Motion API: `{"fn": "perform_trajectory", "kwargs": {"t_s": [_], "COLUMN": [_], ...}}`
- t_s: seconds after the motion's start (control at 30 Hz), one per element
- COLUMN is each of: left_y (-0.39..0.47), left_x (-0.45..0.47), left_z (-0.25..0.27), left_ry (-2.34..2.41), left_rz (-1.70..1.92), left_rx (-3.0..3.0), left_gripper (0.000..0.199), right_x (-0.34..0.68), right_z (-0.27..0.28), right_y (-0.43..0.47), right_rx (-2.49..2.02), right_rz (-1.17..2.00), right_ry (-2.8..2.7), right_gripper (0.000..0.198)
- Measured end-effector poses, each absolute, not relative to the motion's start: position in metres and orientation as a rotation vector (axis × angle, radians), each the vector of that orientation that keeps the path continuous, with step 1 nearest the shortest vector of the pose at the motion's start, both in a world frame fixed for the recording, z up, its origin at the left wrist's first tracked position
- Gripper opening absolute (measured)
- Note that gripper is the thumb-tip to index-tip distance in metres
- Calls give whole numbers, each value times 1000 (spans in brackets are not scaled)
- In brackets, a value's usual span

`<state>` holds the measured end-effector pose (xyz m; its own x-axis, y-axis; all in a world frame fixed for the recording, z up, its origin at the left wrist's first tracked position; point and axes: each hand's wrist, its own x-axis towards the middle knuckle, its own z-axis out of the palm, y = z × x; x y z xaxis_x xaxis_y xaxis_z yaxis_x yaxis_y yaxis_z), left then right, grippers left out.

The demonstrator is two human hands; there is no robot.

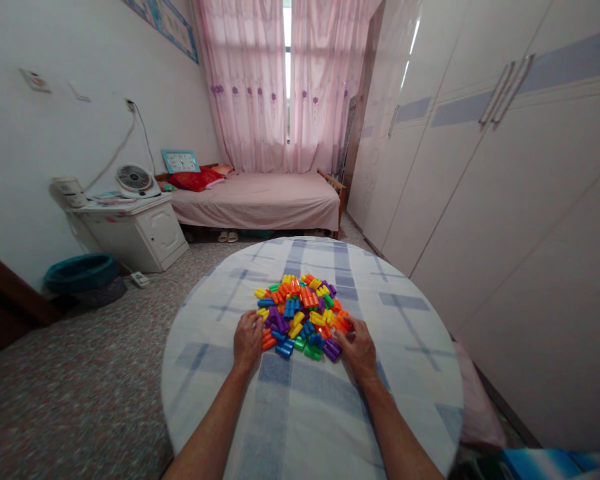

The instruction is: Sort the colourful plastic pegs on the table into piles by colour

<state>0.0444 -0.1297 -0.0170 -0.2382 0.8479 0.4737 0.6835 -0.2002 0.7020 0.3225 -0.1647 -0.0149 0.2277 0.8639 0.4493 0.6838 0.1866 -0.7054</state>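
A heap of plastic building blocks (294, 308) in orange, yellow, blue, purple and green lies on the round table. Each block looks like short tubes joined side by side. My left hand (249, 339) rests at the heap's left edge, fingers loosely curved beside a yellow block (263, 313) and an orange block (269, 340); nothing shows in its grasp. On the opposite side, my right hand (360, 347) has thumb and fingers apart around the heap's edge, against orange blocks (341, 323). A purple block (332, 350) lies just below its thumb.
A checked white and blue cloth (300, 413) covers the round table (205, 393). Beyond stands a bed (275, 197) before pink curtains. At left are a white cabinet (155, 233) with a fan (135, 179) and a teal bin (83, 272). Tall wardrobes (480, 220) line the right.
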Motion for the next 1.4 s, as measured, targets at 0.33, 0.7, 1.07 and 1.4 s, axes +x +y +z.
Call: {"fn": "perform_trajectory", "kwargs": {"t_s": [0.33, 0.7, 1.07, 1.4], "left_y": [-130, -130, -131, -130], "left_x": [45, 45, 45, 45], "left_z": [-17, -15, -14, -14], "left_ry": [1871, 1874, 1871, 1861], "left_rz": [1405, 1396, 1395, 1387], "left_rx": [1815, 1823, 1834, 1813], "left_gripper": [31, 31, 31, 32], "right_x": [323, 324, 331, 427], "right_z": [-18, -25, -5, 14], "right_y": [-163, -159, -162, -122], "right_rx": [-1543, -1559, -1584, -1829], "right_rz": [303, 112, 227, 106], "right_ry": [-1476, -1667, -1483, -1158], "right_gripper": [41, 40, 35, 37]}}
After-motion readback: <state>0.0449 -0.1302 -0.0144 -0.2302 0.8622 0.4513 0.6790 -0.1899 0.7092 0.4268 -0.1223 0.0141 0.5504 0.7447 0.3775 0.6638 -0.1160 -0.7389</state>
